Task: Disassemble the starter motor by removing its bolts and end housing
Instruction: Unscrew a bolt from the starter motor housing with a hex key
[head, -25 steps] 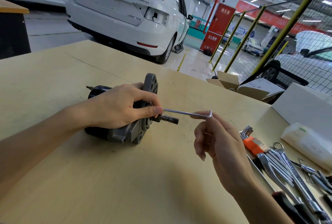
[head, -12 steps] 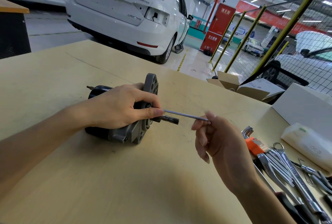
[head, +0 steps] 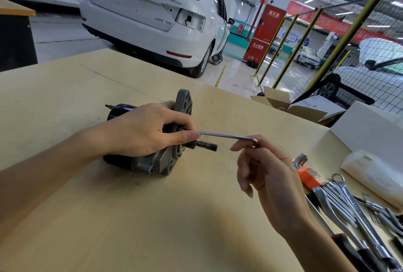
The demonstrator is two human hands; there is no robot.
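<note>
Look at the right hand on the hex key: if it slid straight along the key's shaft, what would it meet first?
Most likely the left hand, whose thumb tip lies on the hex key ahead of the starter motor; depth is uncertain. The right hand is at the bend.

Single head-worn wide-angle view, looking forward and down, close over table (head: 130, 217), garage beyond

Starter motor (head: 152, 162) on side, housing attached.
</note>
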